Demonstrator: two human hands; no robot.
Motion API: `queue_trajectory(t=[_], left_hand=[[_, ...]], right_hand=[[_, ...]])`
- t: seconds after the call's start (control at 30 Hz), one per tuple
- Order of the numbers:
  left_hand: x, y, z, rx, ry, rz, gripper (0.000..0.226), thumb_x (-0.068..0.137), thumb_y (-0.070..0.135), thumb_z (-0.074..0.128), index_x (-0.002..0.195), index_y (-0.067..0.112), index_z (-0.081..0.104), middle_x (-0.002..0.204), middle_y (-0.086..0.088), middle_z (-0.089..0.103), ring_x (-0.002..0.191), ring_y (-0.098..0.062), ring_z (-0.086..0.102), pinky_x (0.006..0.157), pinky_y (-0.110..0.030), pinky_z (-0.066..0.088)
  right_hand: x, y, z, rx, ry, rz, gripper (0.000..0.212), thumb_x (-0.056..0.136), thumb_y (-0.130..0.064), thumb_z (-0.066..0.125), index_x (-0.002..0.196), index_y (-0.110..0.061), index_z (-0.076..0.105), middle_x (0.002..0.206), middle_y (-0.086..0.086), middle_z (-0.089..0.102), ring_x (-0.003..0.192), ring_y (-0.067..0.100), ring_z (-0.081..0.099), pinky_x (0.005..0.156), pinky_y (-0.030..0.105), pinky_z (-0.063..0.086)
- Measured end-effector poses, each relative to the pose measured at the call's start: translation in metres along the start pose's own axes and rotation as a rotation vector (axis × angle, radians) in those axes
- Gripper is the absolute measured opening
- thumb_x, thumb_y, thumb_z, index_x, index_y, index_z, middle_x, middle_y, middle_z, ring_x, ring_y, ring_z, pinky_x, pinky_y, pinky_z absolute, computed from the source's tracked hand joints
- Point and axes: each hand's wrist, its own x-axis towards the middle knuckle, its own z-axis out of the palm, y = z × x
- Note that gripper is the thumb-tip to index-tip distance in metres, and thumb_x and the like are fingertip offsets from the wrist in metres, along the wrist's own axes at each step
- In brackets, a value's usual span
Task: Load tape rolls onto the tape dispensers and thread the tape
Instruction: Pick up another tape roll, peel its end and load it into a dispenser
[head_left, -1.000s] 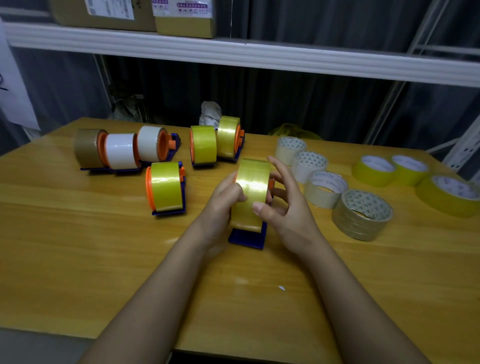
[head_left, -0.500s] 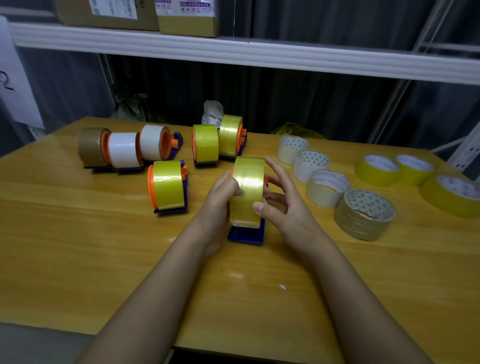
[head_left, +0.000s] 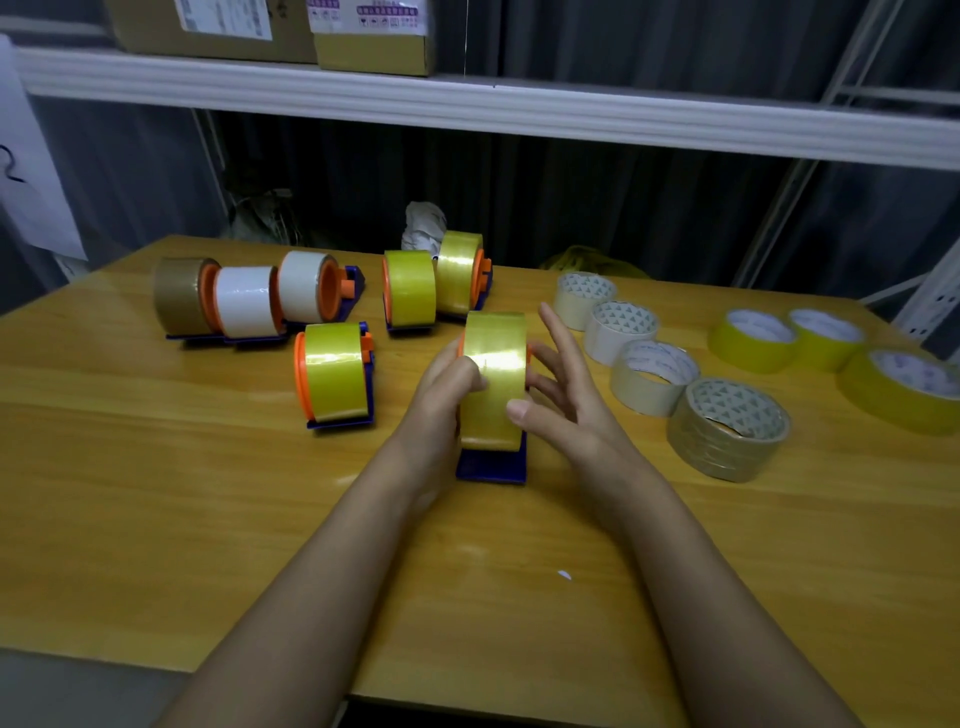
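A yellow tape roll (head_left: 492, 379) sits upright on a blue dispenser (head_left: 492, 464) with an orange hub at the table's middle. My left hand (head_left: 445, 395) grips the roll's left side, fingers curled onto its face. Beside the roll's right side is my right hand (head_left: 563, 395), fingers spread and nearly straight, thumb touching the roll's lower front. Several loaded dispensers stand behind: a yellow one (head_left: 335, 376), two yellow ones (head_left: 410, 288) at the back, and a brown-and-white row (head_left: 244, 299) at the left.
Loose rolls lie flat on the wooden table (head_left: 156, 493) to the right: several pale and clear ones (head_left: 653, 376) in a diagonal line, with yellow ones (head_left: 826, 340) beyond. A white shelf (head_left: 519, 111) with boxes hangs above the far edge.
My right hand's fingers have opened and lifted away from the roll's right side. The left hand keeps its grip. The roll and dispenser have stayed in place.
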Motion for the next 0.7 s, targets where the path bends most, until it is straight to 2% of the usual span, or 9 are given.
queue_trajectory(t=[0.07, 0.13, 0.23, 0.3, 0.4, 0.5, 0.7], left_hand=[[0.0002, -0.0008, -0.0011, -0.015, 0.003, -0.018, 0.056, 0.059, 0.033, 0.052, 0.110, 0.011, 0.059, 0.085, -0.005, 0.066, 0.079, -0.020, 0.064, 0.066, -0.030, 0.053], [-0.0001, -0.0007, -0.0001, -0.011, -0.004, -0.030, 0.058, 0.058, 0.033, 0.052, 0.111, 0.011, 0.059, 0.086, -0.006, 0.066, 0.079, -0.020, 0.064, 0.066, -0.031, 0.053], [-0.0008, -0.0018, 0.0010, 0.027, -0.023, -0.039, 0.066, 0.058, 0.034, 0.053, 0.120, 0.011, 0.056, 0.092, -0.005, 0.067, 0.086, -0.021, 0.064, 0.068, -0.030, 0.053], [-0.0011, -0.0020, 0.0008, 0.044, -0.029, -0.038, 0.069, 0.059, 0.035, 0.053, 0.123, 0.010, 0.054, 0.094, -0.005, 0.068, 0.090, -0.022, 0.064, 0.069, -0.030, 0.053], [-0.0014, -0.0024, 0.0009, 0.046, -0.038, -0.033, 0.065, 0.059, 0.035, 0.054, 0.120, 0.014, 0.056, 0.096, -0.003, 0.068, 0.092, -0.021, 0.065, 0.070, -0.029, 0.053], [-0.0019, -0.0022, 0.0019, 0.043, -0.050, -0.042, 0.060, 0.057, 0.036, 0.054, 0.115, 0.020, 0.059, 0.093, 0.003, 0.071, 0.088, -0.015, 0.067, 0.066, -0.025, 0.054], [-0.0026, -0.0019, 0.0025, 0.059, -0.060, -0.026, 0.066, 0.057, 0.038, 0.054, 0.120, 0.017, 0.055, 0.089, 0.004, 0.069, 0.082, -0.013, 0.066, 0.064, -0.024, 0.052]], right_hand=[[-0.0012, -0.0002, -0.0013, 0.000, -0.003, -0.014, 0.084, 0.076, -0.028, 0.066, 0.143, -0.049, 0.021, 0.134, -0.021, 0.038, 0.111, -0.019, 0.047, 0.081, 0.007, 0.045], [-0.0008, -0.0004, 0.0003, -0.008, 0.026, -0.019, 0.080, 0.075, -0.032, 0.068, 0.142, -0.047, 0.028, 0.131, -0.020, 0.042, 0.111, -0.014, 0.050, 0.081, 0.010, 0.048], [0.0003, 0.0010, 0.0009, -0.035, 0.058, 0.022, 0.083, 0.067, -0.053, 0.067, 0.142, -0.049, 0.031, 0.131, -0.013, 0.046, 0.117, 0.004, 0.054, 0.093, 0.031, 0.053], [0.0006, 0.0020, 0.0001, -0.054, 0.065, 0.030, 0.080, 0.065, -0.059, 0.063, 0.139, -0.053, 0.033, 0.130, -0.012, 0.048, 0.115, 0.007, 0.056, 0.096, 0.041, 0.052], [0.0018, 0.0008, 0.0007, -0.053, 0.076, 0.037, 0.066, 0.065, -0.065, 0.058, 0.126, -0.062, 0.036, 0.122, -0.012, 0.051, 0.106, 0.006, 0.061, 0.092, 0.038, 0.055], [0.0027, -0.0010, 0.0011, -0.013, 0.078, 0.064, 0.060, 0.064, -0.067, 0.057, 0.120, -0.061, 0.039, 0.118, -0.007, 0.056, 0.099, 0.006, 0.065, 0.085, 0.035, 0.058], [0.0026, -0.0022, 0.0021, -0.015, 0.105, 0.090, 0.047, 0.062, -0.071, 0.054, 0.107, -0.064, 0.042, 0.113, -0.005, 0.061, 0.095, 0.015, 0.068, 0.084, 0.042, 0.058]])
